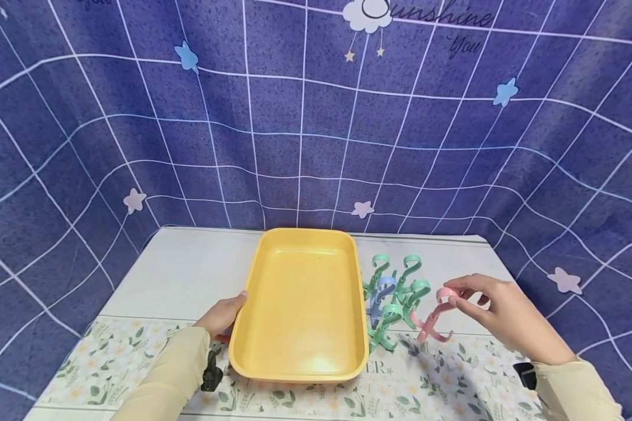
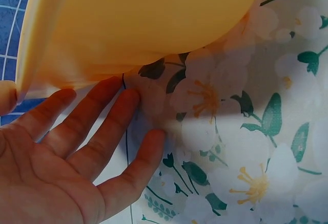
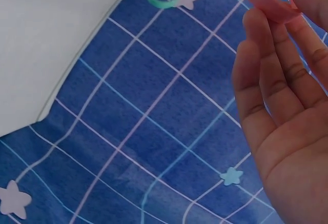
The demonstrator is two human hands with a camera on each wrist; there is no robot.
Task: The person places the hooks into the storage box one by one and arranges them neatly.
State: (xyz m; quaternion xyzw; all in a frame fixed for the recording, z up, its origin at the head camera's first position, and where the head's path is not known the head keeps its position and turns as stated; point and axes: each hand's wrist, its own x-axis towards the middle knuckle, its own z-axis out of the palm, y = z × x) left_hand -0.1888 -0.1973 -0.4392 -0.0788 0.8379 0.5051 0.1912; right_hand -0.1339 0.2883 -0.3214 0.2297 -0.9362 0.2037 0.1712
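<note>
A yellow tray (image 1: 298, 374) lies lengthwise in the middle of the table. At its left side my left hand (image 1: 223, 316) holds the rim, with the thumb on the edge and the fingers below, as the left wrist view shows. My right hand (image 1: 492, 304) pinches the curved top of a pink multi-prong hook (image 1: 430, 321), whose prongs point downward. In the right wrist view only the pink loop (image 3: 266, 1) of that hook shows between thumb and fingers. Several green hooks (image 1: 412, 263) and a blue hook (image 1: 376, 301) cluster just right of the tray.
The table (image 1: 200, 257) has a white back part and a flowered front part. A blue gridded cloth (image 1: 316, 146) with stars hangs behind it and along both sides.
</note>
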